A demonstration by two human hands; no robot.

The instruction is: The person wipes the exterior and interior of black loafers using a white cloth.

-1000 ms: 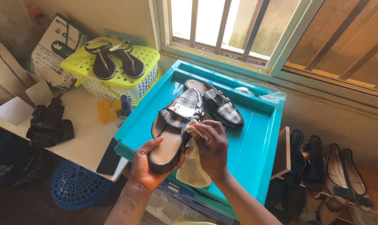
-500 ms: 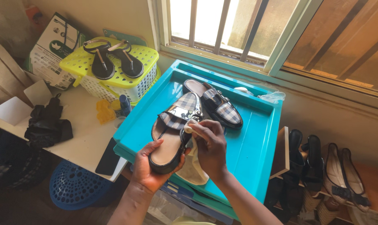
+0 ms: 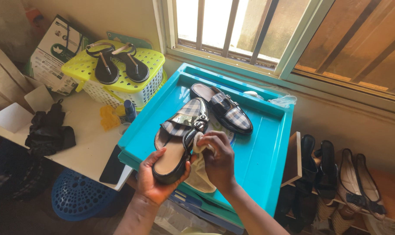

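Left hand: grip closed round the heel end of a slide, palm under the sole, thumb up on the insole. Slide: black, with a checked strap and a metal buckle; held tilted above the near edge of the tray, toe pointing away from the person.

Right hand: fingers curled tight on a cloth, pressing it to the slide's right side just below the buckle. Cloth: pale cream, its loose end hanging down over the tray's front rim.

Second slide: same pattern, lying flat in the tray beyond the held one, toe toward the right.

Tray: turquoise plastic, rectangular, set below a barred window. A clear plastic scrap lies at its far right corner.

Basket: yellow-green, perforated, on the white table left of the tray; a pair of black sandals rests on its lid.

Black fabric bundle: on the table, well apart from the tray.

Shoe rack: right of the tray, lower down, holding several dark shoes.

Blue stool: under the table.
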